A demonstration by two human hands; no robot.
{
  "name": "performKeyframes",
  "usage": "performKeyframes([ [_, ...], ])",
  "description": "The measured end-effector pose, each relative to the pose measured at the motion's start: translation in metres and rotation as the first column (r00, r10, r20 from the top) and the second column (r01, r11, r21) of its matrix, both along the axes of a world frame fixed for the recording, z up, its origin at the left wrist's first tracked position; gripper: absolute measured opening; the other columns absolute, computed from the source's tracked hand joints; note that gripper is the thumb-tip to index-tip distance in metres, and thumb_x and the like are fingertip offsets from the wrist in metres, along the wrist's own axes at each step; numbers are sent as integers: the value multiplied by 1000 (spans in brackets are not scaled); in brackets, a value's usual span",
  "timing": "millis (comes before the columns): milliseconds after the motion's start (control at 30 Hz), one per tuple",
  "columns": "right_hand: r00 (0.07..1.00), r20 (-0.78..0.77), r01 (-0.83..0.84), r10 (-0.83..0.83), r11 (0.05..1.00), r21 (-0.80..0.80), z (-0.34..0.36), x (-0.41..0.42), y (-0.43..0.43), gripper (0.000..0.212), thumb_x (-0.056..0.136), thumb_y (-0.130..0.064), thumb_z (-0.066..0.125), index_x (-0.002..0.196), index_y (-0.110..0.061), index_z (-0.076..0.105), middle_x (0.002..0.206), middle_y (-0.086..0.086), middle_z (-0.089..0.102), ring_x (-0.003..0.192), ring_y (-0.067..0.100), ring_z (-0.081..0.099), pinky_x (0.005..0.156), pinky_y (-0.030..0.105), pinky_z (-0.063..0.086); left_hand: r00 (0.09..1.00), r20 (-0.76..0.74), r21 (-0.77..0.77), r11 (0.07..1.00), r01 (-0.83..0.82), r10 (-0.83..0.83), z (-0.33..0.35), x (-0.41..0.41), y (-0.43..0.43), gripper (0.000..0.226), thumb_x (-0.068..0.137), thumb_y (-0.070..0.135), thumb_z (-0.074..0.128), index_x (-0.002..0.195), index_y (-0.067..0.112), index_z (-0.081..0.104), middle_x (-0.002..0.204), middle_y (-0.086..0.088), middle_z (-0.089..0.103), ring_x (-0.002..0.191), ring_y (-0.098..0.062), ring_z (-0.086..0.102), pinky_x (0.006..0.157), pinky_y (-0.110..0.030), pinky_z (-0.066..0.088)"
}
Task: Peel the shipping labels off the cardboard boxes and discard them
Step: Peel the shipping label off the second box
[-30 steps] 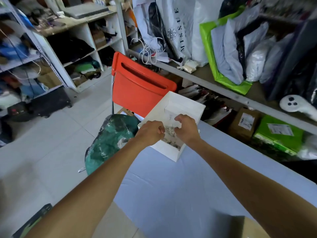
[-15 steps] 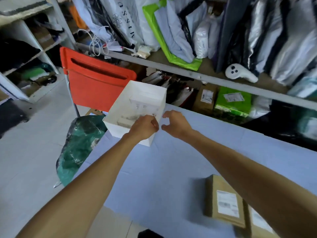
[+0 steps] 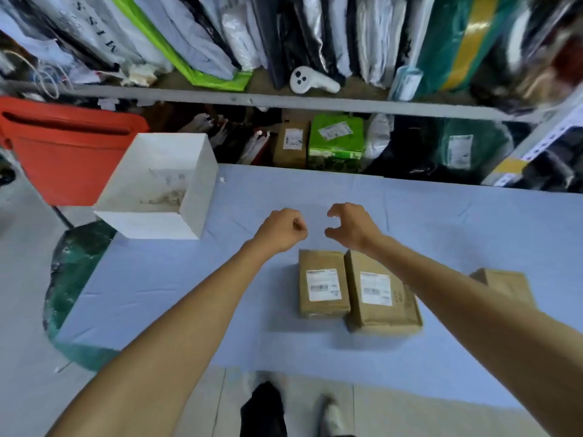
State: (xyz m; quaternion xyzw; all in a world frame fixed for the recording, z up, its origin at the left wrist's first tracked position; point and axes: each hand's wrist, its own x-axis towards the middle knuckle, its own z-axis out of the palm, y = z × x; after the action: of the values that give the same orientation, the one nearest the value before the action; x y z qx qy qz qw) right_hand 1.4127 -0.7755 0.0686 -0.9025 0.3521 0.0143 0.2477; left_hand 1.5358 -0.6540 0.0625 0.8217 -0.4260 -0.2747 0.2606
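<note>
Hovering both hands above the blue-covered table [image 3: 157,279], just past the far ends of two cardboard boxes. Left hand [image 3: 280,230] is making a tight fist, thumb pressed against forefinger, and nothing is showing in it. Right hand [image 3: 353,228] is forming a loose claw, thumb and fingers apart, gripping nothing. The hands are sitting near each other, not touching.

Left box [image 3: 321,260] and middle box [image 3: 403,310] are lying flat side by side, very close; can't tell if they are touching. Each is carrying a white shipping label on its top face: left label [image 3: 323,284] and middle label [image 3: 375,288]. Both are looking flat against the cardboard, though blur is hiding the edges. Third box [image 3: 504,283] is sitting further right, apart from the pair and partly hidden behind the right forearm.

White bin [image 3: 151,223] is standing open-topped at the table's far left corner, with pale scraps [image 3: 167,197] lying in the bottom. Red chair [image 3: 63,152] is standing just behind the bin. Green bag [image 3: 75,260] is slumping on the floor against the table's left edge. Shelf rack [image 3: 347,104] is running behind the table, packed with bagged goods. White controller [image 3: 312,80] is lying on its upper board. Green parcel [image 3: 336,137] and brown carton [image 3: 291,140] are sitting underneath.
</note>
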Motion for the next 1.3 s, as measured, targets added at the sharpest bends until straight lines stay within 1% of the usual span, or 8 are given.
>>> performKeyframes([
  [133,1000,-8,29,-29,999,28,-8,-70,-9,48,84,-22,67,128,-8,55,134,12,55,123,28,50,100,34,42,999,-23,37,999,29,-28,-6,-66,-4,10,85,15,64,92,11,69,96,-2,68,92,-19,64,88,-38,54],
  [367,993,10,118,-118,992,39,2,-135,-32,51,84,-20,68,130,-5,54,134,14,55,124,29,51,101,37,44,996,14,60,994,86,-87,-3,-111,-26,7,86,17,62,89,16,69,88,7,66,89,-14,63,86,-37,55],
  [700,985,-49,170,-168,984,59,-6,-172,-30,51,81,-15,67,129,-5,53,133,13,54,122,28,51,98,34,43,988,17,85,985,150,-152,-17,-126,-38,7,86,16,64,92,16,67,97,1,68,92,-16,63,87,-38,54],
  [833,982,-66,179,-176,983,45,-13,-184,-31,42,78,-15,67,118,-4,58,122,14,59,111,30,55,92,39,49,977,88,132,974,183,-195,-24,-131,-39,7,86,16,64,93,17,65,97,3,67,91,-16,63,86,-38,55],
  [933,985,-84,158,-153,986,54,-18,-195,-35,41,80,-17,68,117,-5,58,121,14,58,109,30,56,90,39,50,963,151,182,964,194,-223,-23,-145,-39,10,86,17,63,95,18,65,99,3,66,92,-16,62,83,-35,53],
  [1033,988,-80,139,-134,989,60,-20,-199,-49,43,82,-17,66,122,-6,55,124,14,55,111,30,54,90,37,48,969,165,187,971,150,-182,-20,-154,-47,13,85,20,62,98,19,64,99,5,65,93,-16,61,77,-29,48],
  [1200,997,-70,40,-34,996,85,-27,-209,-69,51,83,-20,66,129,-7,49,129,14,53,114,30,53,88,34,45,991,128,186,982,17,-41,-29,-176,-53,17,79,22,69,94,21,62,94,6,62,95,-18,62,84,-34,52],
  [1300,998,-62,-19,26,994,105,-29,-217,-80,51,82,-23,68,127,-6,50,128,15,54,114,31,53,91,36,46,980,198,171,983,-61,26,-31,-188,-58,24,77,22,71,99,18,63,98,4,64,95,-20,61,81,-32,50],
])
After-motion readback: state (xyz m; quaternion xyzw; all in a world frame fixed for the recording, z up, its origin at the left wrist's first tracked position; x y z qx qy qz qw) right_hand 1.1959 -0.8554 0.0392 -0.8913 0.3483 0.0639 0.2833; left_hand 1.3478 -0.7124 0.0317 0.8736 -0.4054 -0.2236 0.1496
